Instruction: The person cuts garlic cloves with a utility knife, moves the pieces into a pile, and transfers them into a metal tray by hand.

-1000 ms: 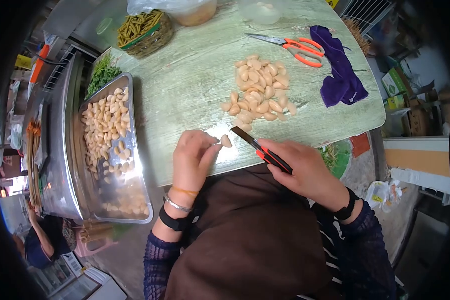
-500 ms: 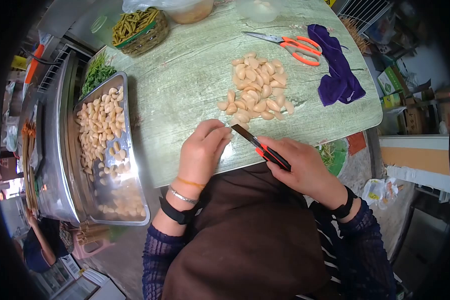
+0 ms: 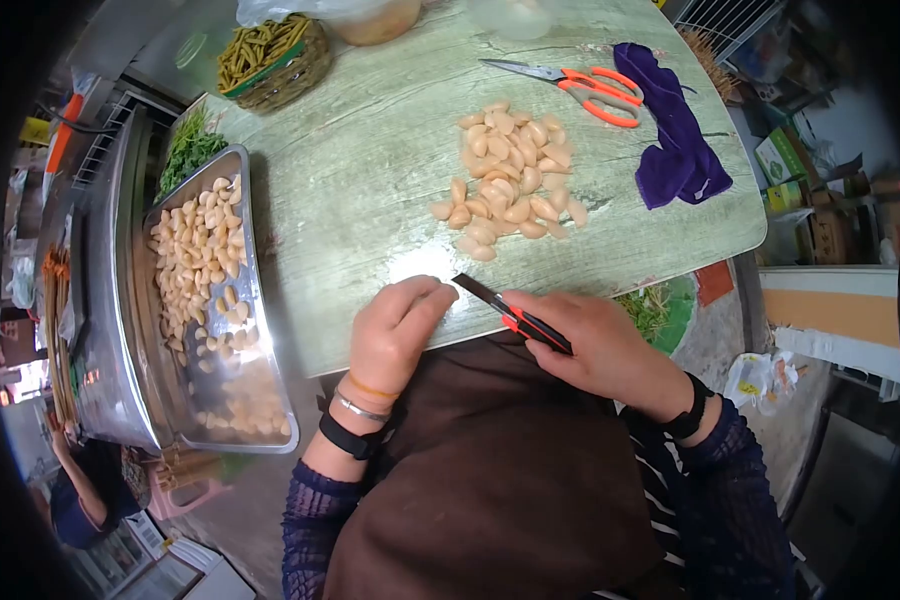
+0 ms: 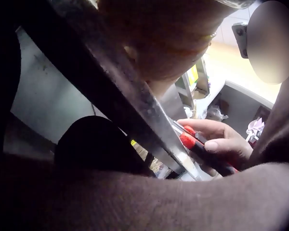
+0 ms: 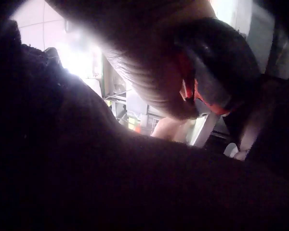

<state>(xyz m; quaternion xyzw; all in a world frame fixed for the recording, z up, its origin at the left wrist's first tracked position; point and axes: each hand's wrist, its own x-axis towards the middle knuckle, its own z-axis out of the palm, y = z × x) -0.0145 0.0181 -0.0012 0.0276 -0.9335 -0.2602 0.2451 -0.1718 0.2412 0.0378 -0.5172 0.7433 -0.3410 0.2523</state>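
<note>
My right hand (image 3: 595, 345) grips a utility knife (image 3: 530, 323) with a black and red handle, its dark blade pointing up and left. Just left of the blade tip, my left hand (image 3: 395, 325) has thumb and fingers drawn together on a garlic clove, which the hand hides. Beyond both hands, a pile of peeled garlic cloves (image 3: 515, 170) lies on the pale green table (image 3: 360, 150). In the left wrist view, the right hand (image 4: 226, 139) shows around the knife handle (image 4: 207, 154). The right wrist view is dark, with the handle's black end (image 5: 221, 62) close up.
On the left, a metal tray (image 3: 260, 270) holds more garlic cloves. Orange-handled scissors (image 3: 580, 88) and a purple cloth (image 3: 675, 140) lie at the far right. A basket of green beans (image 3: 280, 75) stands at the back left, with leafy greens (image 3: 190, 150) near the tray.
My left hand moved from left of the blade up to its tip, then back down slightly; the clove visible earlier is now hidden. My right hand with the utility knife shifted slightly left.
</note>
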